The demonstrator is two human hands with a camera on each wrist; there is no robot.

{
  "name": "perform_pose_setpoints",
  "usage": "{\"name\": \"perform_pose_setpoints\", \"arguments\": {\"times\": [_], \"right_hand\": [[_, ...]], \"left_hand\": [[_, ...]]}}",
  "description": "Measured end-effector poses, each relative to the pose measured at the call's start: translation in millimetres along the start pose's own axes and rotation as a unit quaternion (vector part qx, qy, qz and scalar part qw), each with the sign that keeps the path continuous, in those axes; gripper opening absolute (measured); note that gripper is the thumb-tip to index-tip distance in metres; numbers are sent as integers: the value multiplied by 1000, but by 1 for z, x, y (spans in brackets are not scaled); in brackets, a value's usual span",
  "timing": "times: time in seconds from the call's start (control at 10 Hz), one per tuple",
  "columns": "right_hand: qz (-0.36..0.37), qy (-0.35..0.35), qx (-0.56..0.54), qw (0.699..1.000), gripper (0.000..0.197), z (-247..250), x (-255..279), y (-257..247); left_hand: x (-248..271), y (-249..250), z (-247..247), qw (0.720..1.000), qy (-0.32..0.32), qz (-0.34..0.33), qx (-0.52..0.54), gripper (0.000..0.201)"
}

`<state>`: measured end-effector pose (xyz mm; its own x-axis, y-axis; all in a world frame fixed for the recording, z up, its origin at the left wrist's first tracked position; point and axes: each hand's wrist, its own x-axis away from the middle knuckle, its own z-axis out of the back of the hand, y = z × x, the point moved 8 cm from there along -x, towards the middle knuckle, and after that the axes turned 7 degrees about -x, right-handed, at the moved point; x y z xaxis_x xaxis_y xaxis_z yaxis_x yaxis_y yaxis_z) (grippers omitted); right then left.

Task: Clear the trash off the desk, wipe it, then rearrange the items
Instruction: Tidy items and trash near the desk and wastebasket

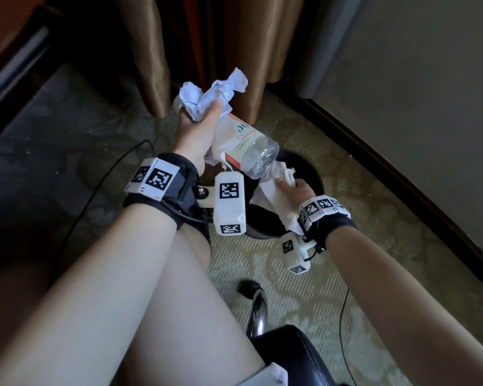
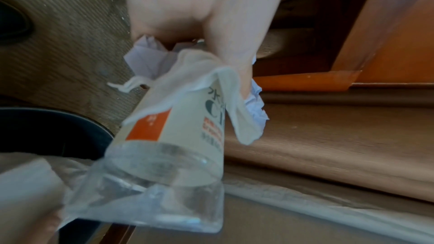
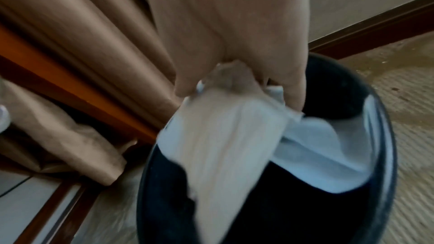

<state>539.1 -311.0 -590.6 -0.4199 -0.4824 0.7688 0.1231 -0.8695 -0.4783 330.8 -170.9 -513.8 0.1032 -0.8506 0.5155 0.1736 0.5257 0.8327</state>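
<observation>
A: Left hand (image 1: 195, 126)?
B: Fingers clamped round crumpled paper (image 1: 207, 93) and an empty plastic bottle (image 1: 251, 151), tilted over the black bin (image 1: 315, 176).
A: Right hand (image 1: 296, 193)?
B: Pinching a white tissue (image 1: 273, 199) above the bin mouth.
A: Step?
B: Trash clearing, judged. Next: release both loads inside the rim.

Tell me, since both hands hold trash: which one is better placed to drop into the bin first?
Right hand: its tissue already hangs over the black bin. The left hand holds bottle and paper beside it.
</observation>
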Motion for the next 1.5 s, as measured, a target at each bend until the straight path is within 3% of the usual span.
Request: {"name": "perform_pose_setpoints", "arguments": {"times": [0.1,0.2,0.3,0.5,0.6,0.7,0.8,0.9,1.0,1.2,1.3,1.5], "right_hand": [[-21,-20,-12,1000,71,8,-6,4],[-20,-49,-70,996,47,16,-9,11],[-55,-44,-169,983,31,31,-1,29],[-34,-13,-153,988,9,64,9,58],[-17,-1,-141,990,17,71,9,59],[20,11,-100,995,22,72,11,55],[56,17,-29,998,25,70,13,49],[77,18,61,995,20,70,15,43],[77,15,109,991,18,72,19,39],[94,-3,134,987,22,71,42,21],[123,0,151,981,25,72,62,0],[180,14,175,968,25,76,106,-43]], "left_hand": [[7,3,-1,999,-21,-34,32,24],[14,3,-10,998,-44,-31,-11,40],[29,-5,-33,993,-100,1,-62,25],[56,-39,-95,946,-229,-50,-221,37],[57,-52,-118,930,-228,-83,-276,62],[57,-49,-131,924,-213,-121,-294,52],[51,-65,-142,910,-227,-124,-324,61],[54,-105,-147,789,-315,-126,-513,73],[50,-116,-132,698,-336,-130,-618,71],[45,-54,-119,800,-261,-165,-515,30],[58,-25,-113,813,-269,-183,-483,20],[95,40,-88,792,-256,-259,-490,20]]}}
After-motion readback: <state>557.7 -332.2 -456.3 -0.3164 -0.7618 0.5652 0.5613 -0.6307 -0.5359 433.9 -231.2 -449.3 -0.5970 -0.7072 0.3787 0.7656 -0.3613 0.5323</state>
